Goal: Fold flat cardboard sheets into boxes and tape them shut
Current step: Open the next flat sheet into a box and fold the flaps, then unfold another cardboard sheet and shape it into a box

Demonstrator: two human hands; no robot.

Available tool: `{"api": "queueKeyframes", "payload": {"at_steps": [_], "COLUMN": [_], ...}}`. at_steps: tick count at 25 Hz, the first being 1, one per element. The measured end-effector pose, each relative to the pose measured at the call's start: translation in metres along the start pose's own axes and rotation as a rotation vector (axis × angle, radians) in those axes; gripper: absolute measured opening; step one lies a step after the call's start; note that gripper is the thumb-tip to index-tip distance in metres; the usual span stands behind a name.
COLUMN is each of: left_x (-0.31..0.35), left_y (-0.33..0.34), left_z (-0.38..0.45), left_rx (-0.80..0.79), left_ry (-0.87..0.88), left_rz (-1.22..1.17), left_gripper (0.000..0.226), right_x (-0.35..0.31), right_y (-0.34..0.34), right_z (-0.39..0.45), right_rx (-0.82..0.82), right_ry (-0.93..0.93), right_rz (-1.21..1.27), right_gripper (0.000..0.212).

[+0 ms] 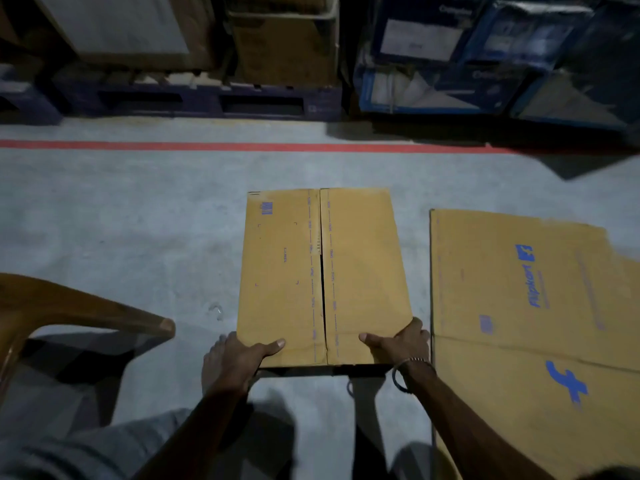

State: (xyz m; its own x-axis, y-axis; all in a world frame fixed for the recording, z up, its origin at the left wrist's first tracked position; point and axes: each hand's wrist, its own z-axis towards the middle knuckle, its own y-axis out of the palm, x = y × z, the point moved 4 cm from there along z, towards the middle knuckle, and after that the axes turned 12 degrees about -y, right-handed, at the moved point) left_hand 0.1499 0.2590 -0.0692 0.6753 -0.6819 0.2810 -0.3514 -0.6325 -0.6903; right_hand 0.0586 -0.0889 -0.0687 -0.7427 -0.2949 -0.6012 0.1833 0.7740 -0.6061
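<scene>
Both thumbs lie flat across the near end of a folded cardboard box (323, 275); the remaining fingers wrap down over its near corners, so each hand grips the box from its own side. On the left hand (239, 358) the thumb points inward along the top flap, and the other fingers are hidden beneath the edge. On the right hand (401, 342) the thumb mirrors it, with the knuckles showing at the box's near right corner; two bangles (407, 372) sit at that wrist (one pale metal, one dark).

Seen from above, the box stands on the grey concrete floor (138, 237) in the middle of the view. Its two top flaps are closed and meet along a centre seam, which gapes slightly in its nearer half. Blue printing runs beside the seam, and a small blue barcode mark sits near the far left corner.

Just to the right, apart from the box, flat cardboard sheets (519, 306) lie on the floor, printed with a blue Flipkart logo. A brown plastic chair (69, 306) reaches in from the left edge. Beyond the box a red line (207, 145) crosses the floor, and behind it a dark pallet (194, 102) bears stacked cartons (284, 43), with blue-wrapped packages (485, 53) to the right.
</scene>
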Motion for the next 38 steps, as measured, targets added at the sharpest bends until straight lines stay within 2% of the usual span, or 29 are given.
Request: {"api": "queueKeyframes", "payload": {"at_steps": [2, 3, 5, 8, 12, 17, 18, 20, 22, 23, 26, 29, 31, 33, 35, 38], "left_x": [0.026, 0.043, 0.080, 0.128, 0.174, 0.200, 0.208, 0.225, 0.240, 0.243, 0.247, 0.251, 0.262, 0.269, 0.272, 0.269], "left_y": [-0.026, -0.050, -0.099, -0.171, -0.250, -0.336, -0.344, -0.337, -0.311, -0.305, -0.313, -0.305, -0.280, -0.254, -0.223, -0.160], "left_z": [0.023, 0.040, 0.082, 0.176, 0.278, 0.431, 0.438, 0.440, 0.446, 0.448, 0.455, 0.428, 0.382, 0.329, 0.285, 0.219], "left_rx": [-0.084, -0.066, 0.010, 0.095, 0.226, 0.400, 0.412, 0.357, 0.280, 0.277, 0.335, 0.483, 0.667, 0.776, 0.754, 0.612], "left_ry": [-0.012, -0.007, 0.046, 0.118, 0.174, 0.089, 0.049, 0.097, 0.182, 0.208, 0.270, 0.288, 0.383, 0.538, 0.666, 0.730], "left_rz": [-0.261, -0.335, -0.362, -0.446, -0.520, -0.500, -0.464, -0.254, 0.034, 0.098, 0.093, 0.054, -0.042, -0.066, 0.030, 0.207], "left_gripper": [0.083, 0.084, 0.095, 0.099, 0.117, 0.137, 0.135, 0.104, 0.077, 0.075, 0.072, 0.057, 0.046, 0.042, 0.042, 0.049], "right_x": [-0.032, -0.055, -0.111, -0.201, -0.313, -0.435, -0.455, -0.485, -0.498, -0.499, -0.501, -0.504, -0.496, -0.464, -0.416, -0.332], "right_y": [0.014, 0.025, 0.050, 0.107, 0.182, 0.282, 0.300, 0.340, 0.360, 0.365, 0.370, 0.364, 0.334, 0.288, 0.235, 0.149], "right_z": [0.009, 0.017, 0.041, 0.095, 0.166, 0.234, 0.242, 0.256, 0.268, 0.269, 0.272, 0.272, 0.264, 0.251, 0.244, 0.229], "right_rx": [0.021, 0.030, 0.048, 0.033, -0.023, -0.110, -0.150, -0.246, -0.231, -0.190, -0.188, -0.310, -0.385, -0.343, -0.292, -0.289], "right_ry": [-0.097, -0.152, -0.259, -0.394, -0.476, -0.586, -0.645, -0.757, -0.816, -0.821, -0.799, -0.771, -0.858, -0.945, -0.896, -0.721], "right_rz": [0.063, 0.106, 0.182, 0.232, 0.277, 0.205, 0.153, -0.048, -0.233, -0.290, -0.359, -0.318, -0.344, -0.458, -0.568, -0.716], "right_gripper": [0.129, 0.122, 0.112, 0.118, 0.096, 0.106, 0.109, 0.112, 0.106, 0.104, 0.104, 0.101, 0.091, 0.080, 0.075, 0.062]}}
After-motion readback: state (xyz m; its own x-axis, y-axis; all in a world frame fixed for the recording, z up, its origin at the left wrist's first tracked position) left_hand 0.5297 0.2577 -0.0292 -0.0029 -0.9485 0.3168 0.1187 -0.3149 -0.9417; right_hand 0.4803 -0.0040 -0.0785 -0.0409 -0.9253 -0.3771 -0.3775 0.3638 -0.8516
